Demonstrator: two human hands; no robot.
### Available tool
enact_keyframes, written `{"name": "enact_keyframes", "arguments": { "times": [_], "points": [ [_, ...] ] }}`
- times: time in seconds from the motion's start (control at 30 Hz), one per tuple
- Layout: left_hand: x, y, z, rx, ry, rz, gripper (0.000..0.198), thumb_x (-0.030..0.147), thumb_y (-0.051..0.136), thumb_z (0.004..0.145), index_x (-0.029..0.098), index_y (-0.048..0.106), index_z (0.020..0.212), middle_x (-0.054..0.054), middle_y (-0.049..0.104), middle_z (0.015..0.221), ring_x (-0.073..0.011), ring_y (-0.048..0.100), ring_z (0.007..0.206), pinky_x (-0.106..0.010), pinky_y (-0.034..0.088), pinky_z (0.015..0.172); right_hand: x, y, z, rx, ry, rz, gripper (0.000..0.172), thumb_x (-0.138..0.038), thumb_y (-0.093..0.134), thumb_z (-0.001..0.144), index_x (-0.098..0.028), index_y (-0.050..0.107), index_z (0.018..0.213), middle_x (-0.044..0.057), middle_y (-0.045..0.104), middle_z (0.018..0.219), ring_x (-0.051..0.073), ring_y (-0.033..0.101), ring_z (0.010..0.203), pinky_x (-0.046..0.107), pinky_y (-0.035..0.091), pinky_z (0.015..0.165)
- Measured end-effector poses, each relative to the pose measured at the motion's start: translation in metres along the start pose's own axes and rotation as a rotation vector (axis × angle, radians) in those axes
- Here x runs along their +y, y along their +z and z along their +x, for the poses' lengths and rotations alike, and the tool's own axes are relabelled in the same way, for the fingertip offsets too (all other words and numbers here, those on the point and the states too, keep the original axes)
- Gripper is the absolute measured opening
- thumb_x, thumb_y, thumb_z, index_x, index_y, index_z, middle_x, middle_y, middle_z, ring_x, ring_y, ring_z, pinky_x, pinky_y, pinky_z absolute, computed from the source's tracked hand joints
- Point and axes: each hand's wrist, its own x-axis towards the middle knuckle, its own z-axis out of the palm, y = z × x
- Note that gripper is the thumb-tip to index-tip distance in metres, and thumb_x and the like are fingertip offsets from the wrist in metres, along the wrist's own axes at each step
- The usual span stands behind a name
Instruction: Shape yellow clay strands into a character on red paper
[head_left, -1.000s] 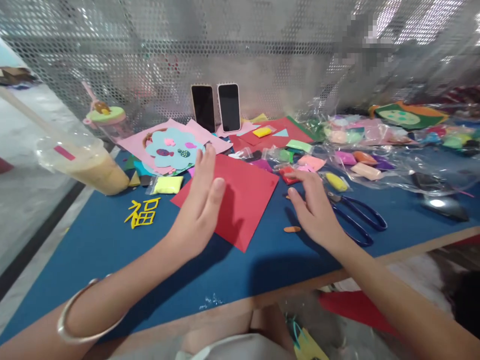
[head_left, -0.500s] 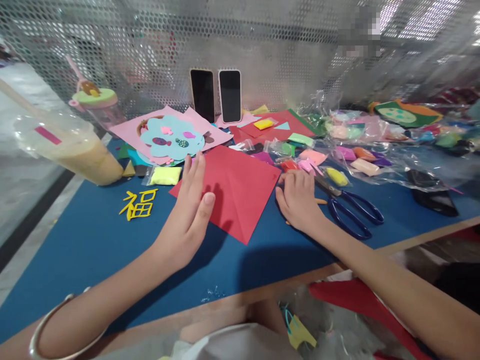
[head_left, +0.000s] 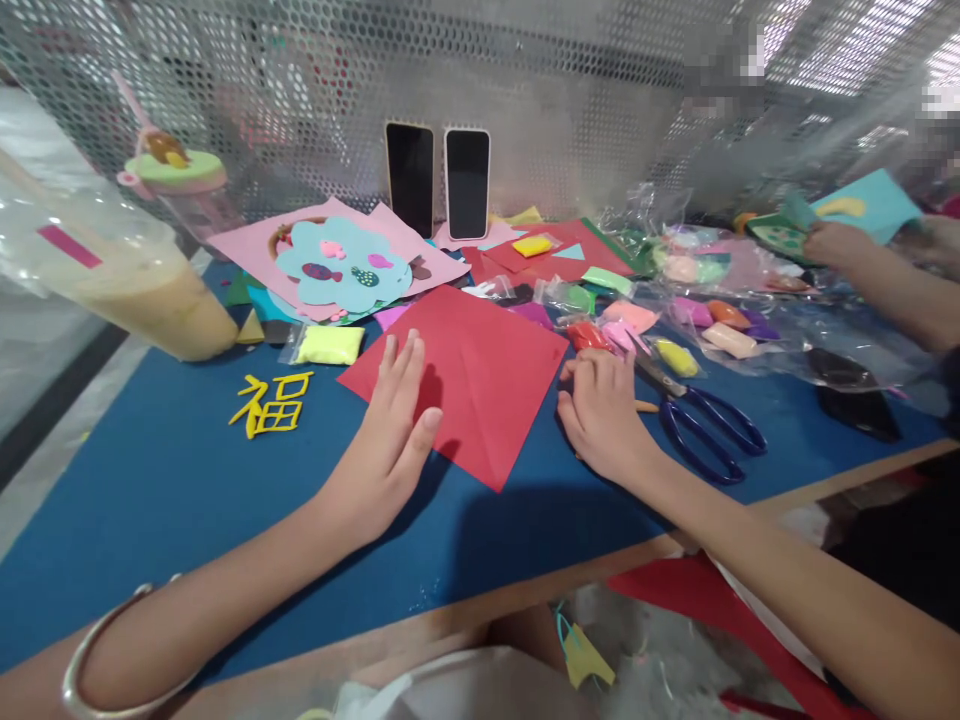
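Observation:
A red paper sheet [head_left: 480, 370] lies on the blue table mat [head_left: 187, 480]. My left hand [head_left: 390, 430] rests flat on the sheet's left corner, fingers stretched out. My right hand [head_left: 600, 410] lies just right of the sheet with its fingers curled down on the mat, next to an orange clay stick [head_left: 645, 406]; whether it grips anything is hidden. Blue-handled scissors [head_left: 705, 420] lie right of that hand.
Two phones [head_left: 439, 180] lean on the perforated wall. A drink cup [head_left: 127, 290], pink and light-blue paper cut-outs [head_left: 337, 262], yellow characters [head_left: 270, 403] and several clay bags [head_left: 660, 320] surround the sheet. Another person's hand [head_left: 840, 245] holds craft paper at far right.
My left hand came down flat onto the red sheet. My right hand drew in beside the sheet's right corner with its fingers curled. Another person's arm appeared at right.

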Motion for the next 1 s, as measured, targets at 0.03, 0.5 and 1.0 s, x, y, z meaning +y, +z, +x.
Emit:
{"name": "enact_keyframes", "arguments": {
  "times": [0.03,0.5,1.0],
  "points": [
    [0.000,0.001,0.000,-0.010,0.002,-0.003,0.058,0.046,0.024,0.100,0.032,0.001,0.152,0.002,0.003,0.161,-0.0227,-0.005,0.146,-0.051,0.011,0.118,0.000,0.000,0.000,-0.002,-0.001,-0.011,0.017,-0.020,0.039,0.084,-0.018,0.046,0.099,0.016,0.049,0.107,0.033,0.044,0.111,0.065,0.021,0.105],
    [-0.005,0.006,-0.003,-0.049,0.029,-0.013,0.061,0.049,0.022,0.100,0.025,0.004,0.153,-0.002,0.004,0.161,-0.0220,-0.007,0.146,-0.050,0.007,0.118,-0.001,0.000,0.003,-0.008,0.023,-0.024,0.018,-0.019,0.040,0.084,-0.015,0.047,0.100,0.019,0.047,0.112,0.034,0.041,0.118,0.065,0.017,0.108],
    [-0.012,0.010,-0.003,-0.026,0.019,-0.029,0.060,0.049,0.021,0.100,0.026,0.004,0.153,-0.002,0.004,0.161,-0.0228,-0.007,0.146,-0.051,0.009,0.118,0.005,0.005,0.018,0.059,0.081,0.067,0.016,-0.017,0.039,0.079,-0.018,0.044,0.094,0.016,0.048,0.108,0.032,0.043,0.113,0.067,0.019,0.105]
  ]
}}
